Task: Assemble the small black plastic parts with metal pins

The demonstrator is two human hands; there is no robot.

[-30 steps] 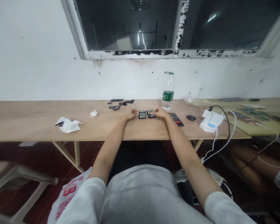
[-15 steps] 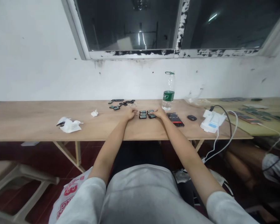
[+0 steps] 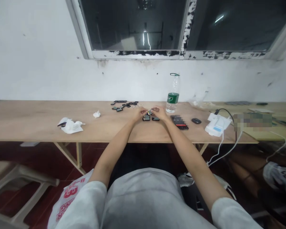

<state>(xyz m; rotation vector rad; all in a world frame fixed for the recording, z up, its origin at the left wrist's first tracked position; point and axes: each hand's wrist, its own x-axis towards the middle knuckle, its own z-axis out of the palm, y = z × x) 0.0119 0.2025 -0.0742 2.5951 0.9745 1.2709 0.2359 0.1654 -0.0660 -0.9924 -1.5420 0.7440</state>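
Note:
My left hand [image 3: 138,114] and my right hand [image 3: 160,113] are close together over the table, fingers pinched at a small dark rectangular piece [image 3: 149,112] with a grey-green face and a bright yellowish streak. It is too small to name exactly. Just below my fingers lie similar pieces, one group [image 3: 146,118] under the left hand and a single piece [image 3: 155,119] under the right. My hands partly hide the row behind them. Farther back to the left, several more dark pieces [image 3: 119,109] lie scattered with tiny pale bits [image 3: 138,106].
A water bottle [image 3: 172,98] stands behind my right hand. To the right lie a phone [image 3: 180,122], a small black object [image 3: 196,121] and a white item with cables [image 3: 216,124]. Crumpled tissues [image 3: 72,127] are on the left. Another person's legs [image 3: 245,171] show at right.
My hands have come together from either side of the rows. A piece is now raised between the fingers, and the right-hand group shows fewer pieces.

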